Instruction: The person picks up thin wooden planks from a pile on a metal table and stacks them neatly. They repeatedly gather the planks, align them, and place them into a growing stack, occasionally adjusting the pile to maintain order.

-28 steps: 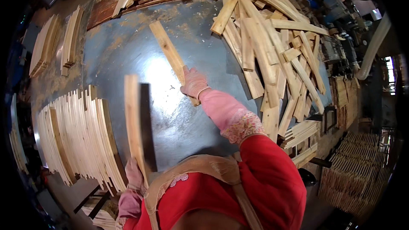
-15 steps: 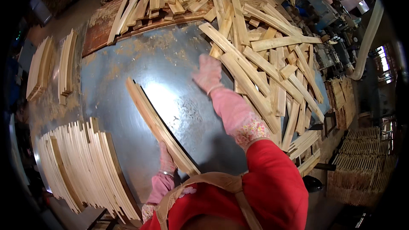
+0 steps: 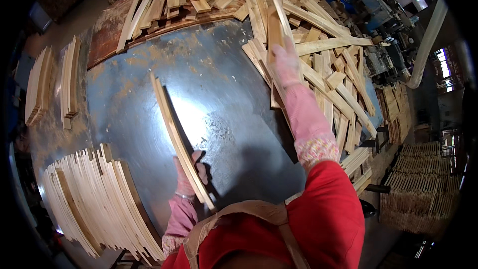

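At the near edge is a tan apron (image 3: 264,212), over red clothing. Just beyond it, a little to the left, the left hand (image 3: 184,182) grasps long wood strips (image 3: 174,134), its thumb and fingers on their two sides. They look like two strips lying close together, and they point to the far left over the grey metal table (image 3: 234,139). Near left, many pale strips stand side by side in a neat row (image 3: 99,199). Near right, apart from the table, there is a big stack of thin wood pieces (image 3: 418,189). Farther, on the right, the right hand (image 3: 286,65) is blurred, but it appears closed around a board (image 3: 275,30), at the left side of a loose pile of boards (image 3: 326,79). On the far left are two small stacks of strips (image 3: 70,79). At the far edge, more boards lie crosswise on a reddish sheet (image 3: 109,32).
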Demonstrator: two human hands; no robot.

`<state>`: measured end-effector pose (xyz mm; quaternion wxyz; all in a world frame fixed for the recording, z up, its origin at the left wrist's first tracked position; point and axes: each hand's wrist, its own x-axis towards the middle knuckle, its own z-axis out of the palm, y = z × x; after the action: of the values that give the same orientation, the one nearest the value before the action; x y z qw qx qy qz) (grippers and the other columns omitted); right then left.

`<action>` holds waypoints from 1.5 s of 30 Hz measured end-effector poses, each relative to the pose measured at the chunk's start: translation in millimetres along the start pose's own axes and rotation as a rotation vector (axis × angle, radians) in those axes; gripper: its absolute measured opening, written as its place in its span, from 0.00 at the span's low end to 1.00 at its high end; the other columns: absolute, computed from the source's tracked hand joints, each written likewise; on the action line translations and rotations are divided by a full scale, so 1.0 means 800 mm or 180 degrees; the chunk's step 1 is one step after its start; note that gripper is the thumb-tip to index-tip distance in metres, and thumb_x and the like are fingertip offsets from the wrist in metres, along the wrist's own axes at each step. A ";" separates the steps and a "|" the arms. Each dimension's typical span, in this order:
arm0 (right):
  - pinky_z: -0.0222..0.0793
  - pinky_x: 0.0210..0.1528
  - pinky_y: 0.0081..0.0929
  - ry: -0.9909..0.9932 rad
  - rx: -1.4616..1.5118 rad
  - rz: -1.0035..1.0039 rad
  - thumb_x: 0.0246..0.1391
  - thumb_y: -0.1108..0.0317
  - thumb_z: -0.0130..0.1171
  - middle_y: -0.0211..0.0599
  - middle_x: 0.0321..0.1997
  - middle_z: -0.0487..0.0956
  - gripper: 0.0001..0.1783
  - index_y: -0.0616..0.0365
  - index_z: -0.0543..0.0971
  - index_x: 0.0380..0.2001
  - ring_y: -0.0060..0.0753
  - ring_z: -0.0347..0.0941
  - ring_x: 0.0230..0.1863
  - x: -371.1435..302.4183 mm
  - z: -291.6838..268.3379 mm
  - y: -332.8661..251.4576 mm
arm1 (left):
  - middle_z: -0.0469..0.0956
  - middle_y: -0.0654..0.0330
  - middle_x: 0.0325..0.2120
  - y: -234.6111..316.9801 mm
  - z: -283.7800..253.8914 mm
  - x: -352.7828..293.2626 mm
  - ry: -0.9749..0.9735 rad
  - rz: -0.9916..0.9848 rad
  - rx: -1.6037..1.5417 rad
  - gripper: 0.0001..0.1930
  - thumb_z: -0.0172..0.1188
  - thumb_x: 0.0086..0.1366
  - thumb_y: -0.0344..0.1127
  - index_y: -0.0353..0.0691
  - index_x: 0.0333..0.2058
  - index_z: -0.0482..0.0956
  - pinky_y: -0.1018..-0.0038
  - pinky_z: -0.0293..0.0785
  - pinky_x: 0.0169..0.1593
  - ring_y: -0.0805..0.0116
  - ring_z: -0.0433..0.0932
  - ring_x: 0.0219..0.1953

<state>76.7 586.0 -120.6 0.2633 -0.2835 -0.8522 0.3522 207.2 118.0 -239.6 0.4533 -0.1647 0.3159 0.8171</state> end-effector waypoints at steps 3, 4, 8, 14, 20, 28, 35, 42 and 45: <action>0.73 0.66 0.41 -0.0353 0.0767 0.0143 0.67 0.57 0.59 0.57 0.70 0.75 0.37 0.63 0.67 0.74 0.53 0.75 0.67 -0.145 -0.060 -0.025 | 0.82 0.56 0.25 0.015 0.035 0.016 -0.0199 -0.0170 -0.0402 0.55 0.36 0.62 0.90 0.49 0.67 0.76 0.68 0.76 0.22 0.66 0.72 0.15; 0.70 0.69 0.41 -0.0847 0.0810 0.0194 0.67 0.55 0.60 0.56 0.71 0.75 0.39 0.62 0.65 0.75 0.51 0.74 0.69 -0.217 -0.075 -0.037 | 0.86 0.50 0.37 0.006 0.045 0.034 -0.0276 -0.0082 -0.0368 0.54 0.38 0.63 0.89 0.47 0.66 0.76 0.66 0.82 0.30 0.63 0.80 0.23; 0.64 0.74 0.39 -0.3241 0.0143 -0.0517 0.65 0.43 0.63 0.50 0.69 0.77 0.47 0.57 0.62 0.78 0.47 0.73 0.70 -0.412 -0.079 -0.033 | 0.86 0.45 0.45 -0.036 0.085 0.079 -0.0163 -0.0178 -0.0661 0.53 0.42 0.65 0.86 0.37 0.60 0.78 0.55 0.87 0.47 0.50 0.87 0.43; 0.70 0.67 0.49 -0.0216 -0.2550 -0.0518 0.57 0.57 0.67 0.54 0.66 0.76 0.41 0.58 0.68 0.71 0.58 0.73 0.65 -0.166 -0.123 0.107 | 0.85 0.53 0.35 -0.058 0.053 0.049 0.0311 -0.0274 -0.0110 0.46 0.49 0.67 0.83 0.43 0.58 0.80 0.61 0.88 0.36 0.59 0.86 0.35; 0.74 0.66 0.44 -0.0893 -0.2402 0.0622 0.54 0.58 0.68 0.57 0.67 0.75 0.47 0.57 0.63 0.75 0.58 0.75 0.66 -0.093 -0.138 0.145 | 0.84 0.54 0.31 -0.058 0.077 0.024 0.0068 -0.0472 -0.0165 0.45 0.50 0.64 0.84 0.49 0.60 0.78 0.61 0.87 0.33 0.59 0.86 0.29; 0.76 0.56 0.33 -0.3509 0.0846 -0.0431 0.63 0.64 0.62 0.46 0.51 0.83 0.19 0.60 0.80 0.54 0.40 0.80 0.51 -0.398 -0.128 0.058 | 0.83 0.46 0.41 -0.103 0.132 0.023 -0.0279 -0.0384 -0.0949 0.52 0.57 0.56 0.87 0.41 0.58 0.80 0.49 0.86 0.47 0.50 0.84 0.41; 0.70 0.63 0.52 -0.0488 -0.2170 -0.0725 0.50 0.56 0.67 0.54 0.59 0.78 0.35 0.61 0.75 0.60 0.61 0.73 0.60 -0.337 -0.172 0.168 | 0.83 0.48 0.40 -0.091 0.074 -0.004 -0.0230 -0.0344 -0.0371 0.49 0.60 0.62 0.80 0.39 0.64 0.75 0.53 0.87 0.47 0.54 0.87 0.40; 0.81 0.46 0.47 -0.1574 0.0242 0.1078 0.63 0.51 0.63 0.58 0.43 0.85 0.27 0.62 0.80 0.54 0.56 0.85 0.46 -0.361 -0.172 0.089 | 0.82 0.44 0.49 -0.102 0.101 0.002 -0.0721 -0.0404 -0.0531 0.49 0.60 0.62 0.79 0.35 0.61 0.75 0.45 0.83 0.57 0.49 0.86 0.47; 0.78 0.57 0.47 -0.2525 -0.0412 0.0034 0.67 0.44 0.57 0.59 0.44 0.85 0.32 0.58 0.75 0.62 0.63 0.82 0.48 -0.445 -0.115 0.060 | 0.82 0.44 0.57 -0.123 0.079 0.014 0.0237 -0.0128 0.0082 0.48 0.62 0.64 0.76 0.38 0.65 0.75 0.50 0.83 0.60 0.46 0.84 0.55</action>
<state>400.3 417.8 -188.5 -0.1063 -0.1460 -0.9066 0.3813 285.6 205.5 -234.8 0.4596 -0.1954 0.3396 0.7970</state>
